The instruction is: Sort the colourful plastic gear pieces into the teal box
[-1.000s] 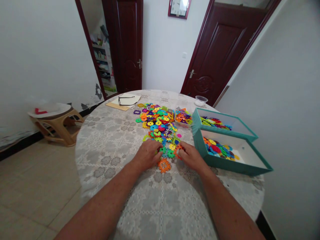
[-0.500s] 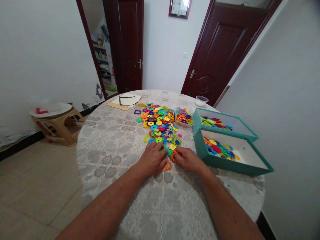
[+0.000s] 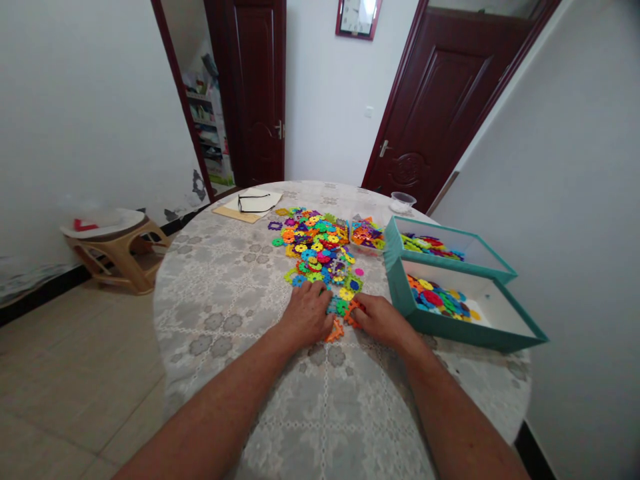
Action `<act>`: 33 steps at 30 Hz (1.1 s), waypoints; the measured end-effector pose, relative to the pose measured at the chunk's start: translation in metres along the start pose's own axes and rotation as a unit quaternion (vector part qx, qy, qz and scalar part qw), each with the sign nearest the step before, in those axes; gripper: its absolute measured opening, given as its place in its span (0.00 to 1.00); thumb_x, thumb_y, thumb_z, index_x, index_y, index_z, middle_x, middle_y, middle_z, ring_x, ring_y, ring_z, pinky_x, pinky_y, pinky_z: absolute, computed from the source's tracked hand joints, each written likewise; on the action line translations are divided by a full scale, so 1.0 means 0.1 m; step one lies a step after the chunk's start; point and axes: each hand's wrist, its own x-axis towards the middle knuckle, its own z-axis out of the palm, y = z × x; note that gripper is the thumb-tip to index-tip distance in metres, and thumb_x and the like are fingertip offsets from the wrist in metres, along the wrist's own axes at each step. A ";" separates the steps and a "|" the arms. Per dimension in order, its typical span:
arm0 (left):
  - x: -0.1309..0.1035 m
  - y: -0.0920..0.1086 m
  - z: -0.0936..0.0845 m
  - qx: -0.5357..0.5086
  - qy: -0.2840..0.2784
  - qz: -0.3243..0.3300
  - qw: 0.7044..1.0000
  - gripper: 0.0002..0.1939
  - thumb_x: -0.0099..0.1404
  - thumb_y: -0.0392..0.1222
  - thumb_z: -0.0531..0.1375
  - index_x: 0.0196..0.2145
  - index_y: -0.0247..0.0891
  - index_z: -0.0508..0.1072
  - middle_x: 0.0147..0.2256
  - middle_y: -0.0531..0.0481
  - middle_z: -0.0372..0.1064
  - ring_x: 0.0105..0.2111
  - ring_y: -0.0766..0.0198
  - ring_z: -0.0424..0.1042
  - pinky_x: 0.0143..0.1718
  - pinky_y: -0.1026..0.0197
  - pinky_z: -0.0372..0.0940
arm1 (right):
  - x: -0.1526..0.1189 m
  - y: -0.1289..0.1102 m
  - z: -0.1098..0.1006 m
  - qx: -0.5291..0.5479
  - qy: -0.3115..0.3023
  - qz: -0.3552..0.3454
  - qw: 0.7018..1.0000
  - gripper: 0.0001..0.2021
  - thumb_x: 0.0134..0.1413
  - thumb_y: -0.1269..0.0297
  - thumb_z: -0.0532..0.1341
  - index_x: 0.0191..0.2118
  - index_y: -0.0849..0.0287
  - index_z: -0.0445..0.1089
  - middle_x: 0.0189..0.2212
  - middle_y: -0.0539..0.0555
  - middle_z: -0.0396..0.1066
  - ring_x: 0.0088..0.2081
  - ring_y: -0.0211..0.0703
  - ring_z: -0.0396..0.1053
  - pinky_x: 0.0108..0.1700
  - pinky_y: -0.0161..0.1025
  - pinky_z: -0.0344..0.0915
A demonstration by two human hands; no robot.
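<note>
A heap of colourful plastic interlocking pieces, many flower- or gear-shaped, lies on the patterned tablecloth. At its near left edge is my left hand, palm down, its fingers reaching onto the pieces and its thumb held apart beside an orange square frame piece. My right hand pinches an orange toothed piece between thumb and fingers at the near right edge. Between both hands lie a green piece and a teal piece. My left fingertips are partly hidden among the pieces.
Close on the right stand a teal box and its second half behind, both holding pieces. A clear tub of pieces sits beyond the heap. Farther off are a clear bowl and glasses on papers.
My left hand has shifted slightly left, uncovering more of the teal and green pieces. The right hand stays nearly in place with the orange toothed piece.
</note>
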 end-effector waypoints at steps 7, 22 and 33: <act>0.00 -0.05 -0.02 -0.032 0.006 -0.008 0.999 0.20 0.61 0.47 0.66 0.48 0.41 0.67 0.50 0.40 0.70 0.52 0.44 0.64 0.50 0.45 0.60 | 0.00 0.03 -0.01 0.024 0.000 -0.005 1.000 0.07 0.62 0.70 0.56 0.33 0.58 0.69 0.29 0.51 0.72 0.33 0.41 0.66 0.35 0.34 0.52; -0.03 -0.07 0.09 -0.128 -0.007 -0.012 0.992 0.20 0.62 0.32 0.61 0.51 0.44 0.67 0.39 0.49 0.75 0.40 0.55 0.74 0.43 0.55 0.64 | 0.04 0.08 -0.07 0.017 0.069 -0.021 0.997 0.07 0.61 0.71 0.56 0.31 0.58 0.66 0.28 0.50 0.70 0.33 0.41 0.65 0.35 0.35 0.52; 0.01 -0.14 -0.16 -0.326 0.124 -0.153 0.925 0.20 0.64 0.41 0.62 0.52 0.45 0.61 0.41 0.54 0.67 0.40 0.62 0.71 0.43 0.60 0.67 | 0.06 -0.01 -0.04 0.203 0.093 0.029 0.974 0.10 0.62 0.63 0.55 0.34 0.57 0.72 0.27 0.49 0.70 0.30 0.41 0.65 0.32 0.35 0.58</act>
